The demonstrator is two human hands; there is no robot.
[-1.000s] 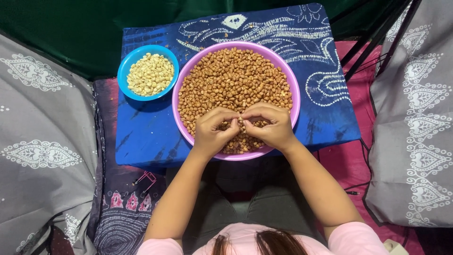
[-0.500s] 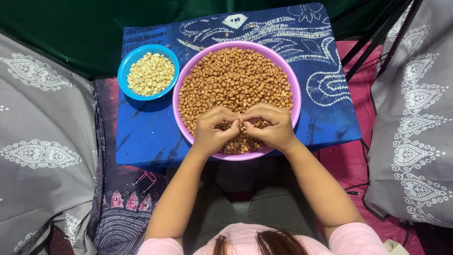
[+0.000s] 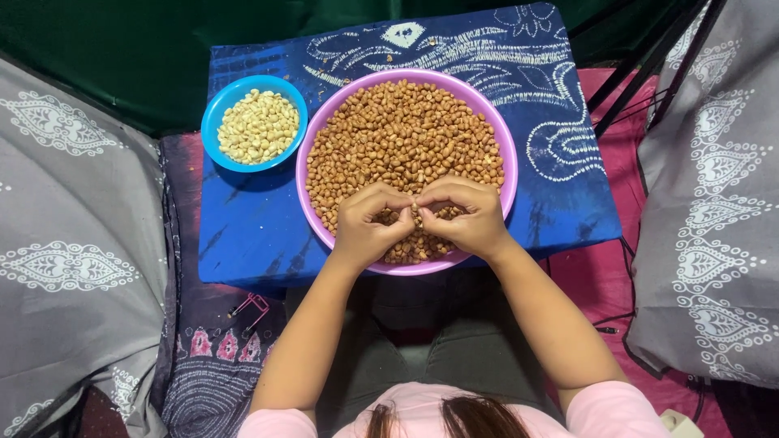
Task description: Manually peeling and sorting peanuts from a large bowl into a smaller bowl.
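Note:
A wide pink bowl (image 3: 501, 138) full of brown-skinned peanuts (image 3: 406, 134) sits on a blue patterned cloth (image 3: 251, 235). My left hand (image 3: 367, 225) and my right hand (image 3: 464, 217) meet over the bowl's near side, fingertips pinched together on a peanut (image 3: 417, 212) between them. To the left stands a small blue bowl (image 3: 213, 122) with pale skinned peanuts (image 3: 258, 126).
Grey patterned cushions (image 3: 65, 243) flank the low table on the left, and more cushions (image 3: 714, 227) on the right. Black rods (image 3: 641, 73) lean at the upper right. A small red clip (image 3: 256, 304) lies on the floor cloth near my left knee.
Both hands stay at the near side of the pink bowl, the fingers working slightly against each other. Nothing else has moved.

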